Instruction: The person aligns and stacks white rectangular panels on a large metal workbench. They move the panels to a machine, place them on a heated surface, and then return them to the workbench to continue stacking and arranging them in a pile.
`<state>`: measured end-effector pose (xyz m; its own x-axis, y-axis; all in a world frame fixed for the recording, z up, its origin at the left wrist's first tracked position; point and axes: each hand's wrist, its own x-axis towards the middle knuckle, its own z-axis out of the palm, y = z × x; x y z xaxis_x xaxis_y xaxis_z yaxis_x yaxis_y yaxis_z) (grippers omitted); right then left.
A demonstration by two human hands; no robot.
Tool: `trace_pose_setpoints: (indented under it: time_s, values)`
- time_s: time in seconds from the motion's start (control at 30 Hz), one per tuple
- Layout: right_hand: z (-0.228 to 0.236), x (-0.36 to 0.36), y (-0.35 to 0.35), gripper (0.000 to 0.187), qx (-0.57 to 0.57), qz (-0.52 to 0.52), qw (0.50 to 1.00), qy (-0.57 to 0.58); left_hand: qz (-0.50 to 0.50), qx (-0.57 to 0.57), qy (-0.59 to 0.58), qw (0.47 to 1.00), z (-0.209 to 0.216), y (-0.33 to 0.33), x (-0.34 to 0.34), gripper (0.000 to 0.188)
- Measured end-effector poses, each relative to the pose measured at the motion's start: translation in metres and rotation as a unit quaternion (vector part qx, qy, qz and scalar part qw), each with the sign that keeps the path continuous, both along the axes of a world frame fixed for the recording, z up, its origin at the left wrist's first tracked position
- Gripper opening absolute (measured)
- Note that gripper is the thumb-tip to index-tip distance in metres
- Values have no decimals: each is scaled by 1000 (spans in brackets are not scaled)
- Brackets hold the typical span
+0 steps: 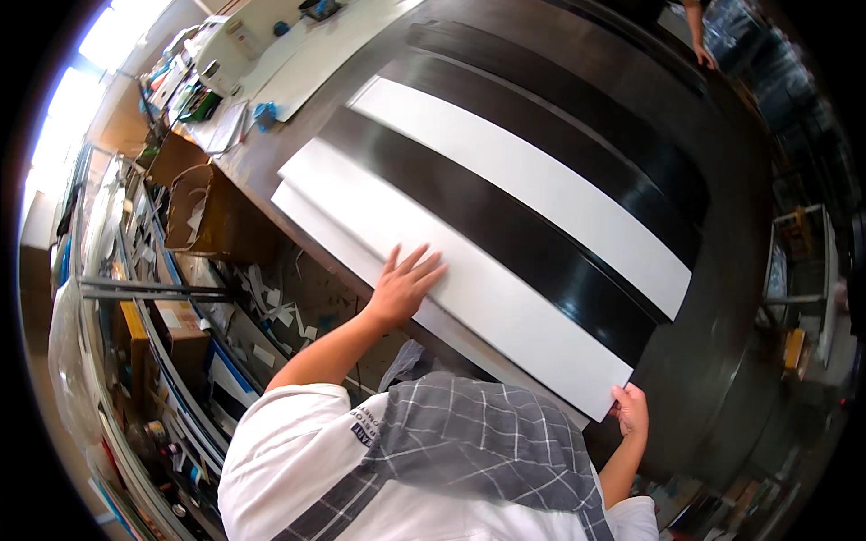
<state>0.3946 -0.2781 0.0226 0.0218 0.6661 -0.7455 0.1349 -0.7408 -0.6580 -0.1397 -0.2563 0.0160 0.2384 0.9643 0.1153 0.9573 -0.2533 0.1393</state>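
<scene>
A long white panel (505, 298) lies along the near side of the dark table. My left hand (409, 285) rests flat on it with the fingers spread. At its right end, my right hand (631, 410) pinches the corner between thumb and fingers. Beneath its near edge, part of another white sheet (334, 245) sticks out. Just beyond is a glossy black strip (505, 225), then a second white panel (541, 185). Further black strips (595, 171) lie on the far side. Whether the strips are separate pieces or joined, I cannot tell.
The dark tabletop (722, 361) extends to the right. At the back left are papers (225, 126) and a blue crumpled item (264, 115). A cardboard box (203, 212) and a cluttered rack (153, 298) stand at the left. Another person's hand (704, 56) shows at the far right.
</scene>
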Motion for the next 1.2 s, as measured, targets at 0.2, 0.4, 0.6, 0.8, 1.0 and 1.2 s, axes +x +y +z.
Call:
trace_pose_setpoints:
  time_s: [0.2, 0.4, 0.6, 0.8, 1.0, 1.2]
  values:
    - [5, -14, -10, 17, -20, 126, 987, -96, 6, -124, -61, 990, 12, -38, -8, 67]
    - [39, -10, 14, 33, -89, 269, 917, -280, -34, -197, -167, 965, 31, -38, -7, 67]
    - [63, -9, 135, 27, 156, 41, 983, -92, 13, -122, -158, 980, 34, -11, 10, 56]
    - [34, 16, 328, 25, 249, -160, 946, 132, 58, -78, -122, 988, 16, 38, 32, 57]
    - [1, 31, 457, 32, 230, -245, 940, 53, 87, -129, -42, 987, 0, 56, 42, 77]
    - [-26, 46, 504, 21, 173, -268, 946, -63, 73, -129, -47, 988, -1, 61, 42, 76]
